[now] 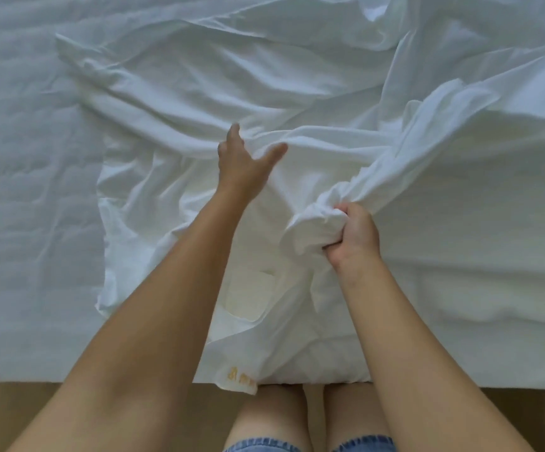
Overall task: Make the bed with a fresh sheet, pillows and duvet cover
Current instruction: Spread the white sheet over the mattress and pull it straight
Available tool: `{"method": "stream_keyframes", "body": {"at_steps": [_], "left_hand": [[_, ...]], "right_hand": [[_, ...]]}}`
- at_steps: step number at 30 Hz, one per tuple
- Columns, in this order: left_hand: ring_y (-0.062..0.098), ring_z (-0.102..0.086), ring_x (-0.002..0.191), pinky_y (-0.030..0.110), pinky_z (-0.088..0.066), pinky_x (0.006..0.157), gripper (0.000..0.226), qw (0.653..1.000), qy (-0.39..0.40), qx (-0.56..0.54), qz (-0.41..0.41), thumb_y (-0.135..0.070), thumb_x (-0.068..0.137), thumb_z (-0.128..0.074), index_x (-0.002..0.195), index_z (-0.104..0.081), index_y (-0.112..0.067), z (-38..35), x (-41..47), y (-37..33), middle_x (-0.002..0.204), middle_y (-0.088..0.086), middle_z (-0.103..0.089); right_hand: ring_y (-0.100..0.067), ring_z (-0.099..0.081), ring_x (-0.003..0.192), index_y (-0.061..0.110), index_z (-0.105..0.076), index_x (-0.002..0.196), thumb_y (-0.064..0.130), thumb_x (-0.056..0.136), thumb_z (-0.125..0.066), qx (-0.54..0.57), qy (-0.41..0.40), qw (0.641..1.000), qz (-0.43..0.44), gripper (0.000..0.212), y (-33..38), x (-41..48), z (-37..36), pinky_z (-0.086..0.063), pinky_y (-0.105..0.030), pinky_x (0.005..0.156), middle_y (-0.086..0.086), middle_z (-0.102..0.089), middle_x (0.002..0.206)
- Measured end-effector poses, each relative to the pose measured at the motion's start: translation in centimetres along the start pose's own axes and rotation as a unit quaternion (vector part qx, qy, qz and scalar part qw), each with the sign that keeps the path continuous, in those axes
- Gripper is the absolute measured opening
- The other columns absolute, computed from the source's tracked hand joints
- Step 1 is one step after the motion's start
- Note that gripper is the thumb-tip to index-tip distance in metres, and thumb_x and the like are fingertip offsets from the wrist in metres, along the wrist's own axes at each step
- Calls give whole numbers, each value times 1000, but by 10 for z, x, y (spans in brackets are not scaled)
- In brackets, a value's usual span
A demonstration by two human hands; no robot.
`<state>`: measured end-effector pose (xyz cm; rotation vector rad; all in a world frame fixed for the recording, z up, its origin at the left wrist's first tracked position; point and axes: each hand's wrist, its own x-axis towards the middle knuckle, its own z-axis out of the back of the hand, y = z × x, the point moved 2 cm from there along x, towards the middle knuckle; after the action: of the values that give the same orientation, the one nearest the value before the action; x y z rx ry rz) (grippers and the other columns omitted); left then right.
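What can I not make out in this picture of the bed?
1. Head view: the yellow stitching on the sheet is too blurred to read.
2. Head view: the mattress is cut off by three frame edges.
3. Head view: the right hand has fingertips buried in bunched sheet.

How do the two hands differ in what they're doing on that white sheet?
The left hand is spread, thumb out, fingers against a fold of the sheet. The right hand is clenched round a bunched wad of it. The left hand reaches farther across the bed, while the right hand is nearer the person's edge. Both are bare and touch the same sheet.
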<state>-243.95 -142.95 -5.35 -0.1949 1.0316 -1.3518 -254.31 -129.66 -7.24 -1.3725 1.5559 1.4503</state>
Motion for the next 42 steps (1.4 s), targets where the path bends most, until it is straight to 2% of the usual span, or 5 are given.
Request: {"method": "stream_keyframes", "body": {"at_steps": [6,11,20,28,42], "left_hand": [[6,-67,85,22,-50,64,37,916,172,-240,273,-49,80,-68,108,-62,-26,-55,-79,69,97,-12,-71],[19,-52,61,22,-38,48,14,971,15,-196,133,-15,88,-55,75,-59,-14,-31,-39,47,64,0,-55],[26,-48,121,41,-41,102,55,990,120,-42,67,-28,82,-66,131,-46,-10,-51,-70,73,129,10,-51],[-6,-57,52,17,-45,54,14,962,199,-176,61,-21,85,-66,71,-63,-22,-40,-80,80,56,-16,-63],[27,-68,86,34,-54,80,50,887,453,-19,87,-57,89,-49,97,-68,-11,-72,-110,65,94,13,-71]], "right_hand": [[-32,-69,69,2,-64,90,11,73,-47,69,103,988,-91,26,-13,-6,8,-57,-38,65,-18,-66,80],[-28,-67,77,8,-70,86,17,92,-33,17,56,997,-41,38,-12,-11,39,-55,-35,73,-12,-68,82],[-12,-57,99,25,-46,132,73,49,-69,-23,-81,996,-31,99,-85,-53,51,-44,-26,70,3,-58,124],[-32,-60,111,4,-55,125,1,90,-41,6,-149,988,-40,38,-71,-15,39,-48,-47,97,-15,-61,125],[-21,-69,98,12,-68,107,29,76,-71,-140,76,987,-14,35,-57,-52,115,-54,-35,86,-7,-72,105]]}}
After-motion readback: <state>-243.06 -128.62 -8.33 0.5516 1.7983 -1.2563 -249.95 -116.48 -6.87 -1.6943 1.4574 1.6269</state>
